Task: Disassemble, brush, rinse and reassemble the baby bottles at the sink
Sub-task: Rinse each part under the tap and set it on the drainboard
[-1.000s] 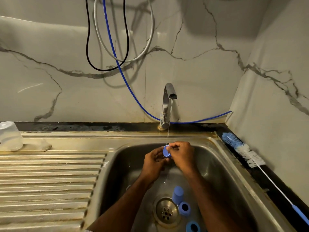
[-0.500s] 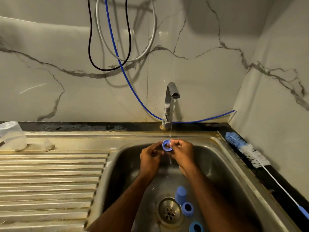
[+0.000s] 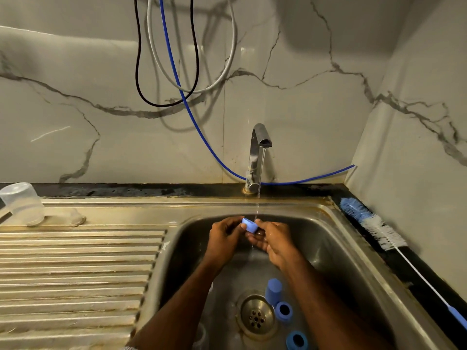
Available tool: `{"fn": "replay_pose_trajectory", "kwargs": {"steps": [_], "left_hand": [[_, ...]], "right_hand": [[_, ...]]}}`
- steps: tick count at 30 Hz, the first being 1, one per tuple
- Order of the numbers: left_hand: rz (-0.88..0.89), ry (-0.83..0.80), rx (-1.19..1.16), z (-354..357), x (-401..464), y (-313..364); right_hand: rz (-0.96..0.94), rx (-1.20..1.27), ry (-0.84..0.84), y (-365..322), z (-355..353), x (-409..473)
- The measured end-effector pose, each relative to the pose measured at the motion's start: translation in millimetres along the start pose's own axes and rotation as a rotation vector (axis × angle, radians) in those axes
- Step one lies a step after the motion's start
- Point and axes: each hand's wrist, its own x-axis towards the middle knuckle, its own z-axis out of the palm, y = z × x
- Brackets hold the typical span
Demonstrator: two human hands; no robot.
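Partly hidden: the small blue ring [image 3: 249,225], pinched between the curled fingertips of the left hand [image 3: 223,239] and the right hand [image 3: 274,242] under the thin stream from the tap [image 3: 257,152]. Only its upper rim and one side showing; the underside covered by the right fingers. Cut off at the bottom edge: both forearms and a blue collar [image 3: 297,340] lying in the basin. Something clear and rounded near the drain's left, too faint to name.

On the floor of the sink [image 3: 353,261], close beside the metal strainer [image 3: 257,316]: an upright blue cap [image 3: 273,291] and, just beside it, a second blue ring [image 3: 284,311] with a dark hole. Right of the basin, on the dark ledge, a bottle brush [image 3: 374,223] — blue and white bristles, thin white stem, blue handle running out of frame. Far left, on the ribbed steel drainboard [image 3: 75,269], a clear plastic cup [image 3: 21,204] upside down, with a clear teat-like piece [image 3: 75,217] next to it.

Behind — veined marble wall, with black, grey and blue cables looping down; the blue cable [image 3: 202,137] passing behind the tap.
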Motion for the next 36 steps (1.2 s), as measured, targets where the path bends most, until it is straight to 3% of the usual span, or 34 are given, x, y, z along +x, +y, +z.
{"fn": "replay_pose_trajectory", "kwargs": {"steps": [8,13,19,25,29,32,36], "left_hand": [[-0.181,-0.132,-0.02,-2.0,-1.5,-6.6],[-0.144,-0.241,0.097,6.5,-6.2,-5.0],[-0.083,-0.202,0.055,11.2,-7.1,2.2],[-0.058,-0.108,0.038,10.7,-5.8,3.6],[0.05,-0.067,-0.009,9.0,-4.2,2.7],[0.01,-0.066,-0.045,8.2,-2.7,-2.9],[-0.04,-0.099,-0.029,10.3,-0.8,-6.4]], "right_hand": [[-0.078,-0.243,0.118,-8.6,-10.8,-3.2],[-0.276,-0.561,0.221,-13.3,-22.4,-2.1],[-0.44,-0.66,0.239,-10.9,-17.8,-1.0],[-0.489,-0.631,0.235,-5.3,-11.6,4.8],[-0.261,-0.379,0.077,-1.4,-4.6,0.9],[-0.056,-0.237,-0.029,0.7,-3.0,-4.0],[0.048,-0.169,-0.068,1.6,-8.2,-1.5]]}}
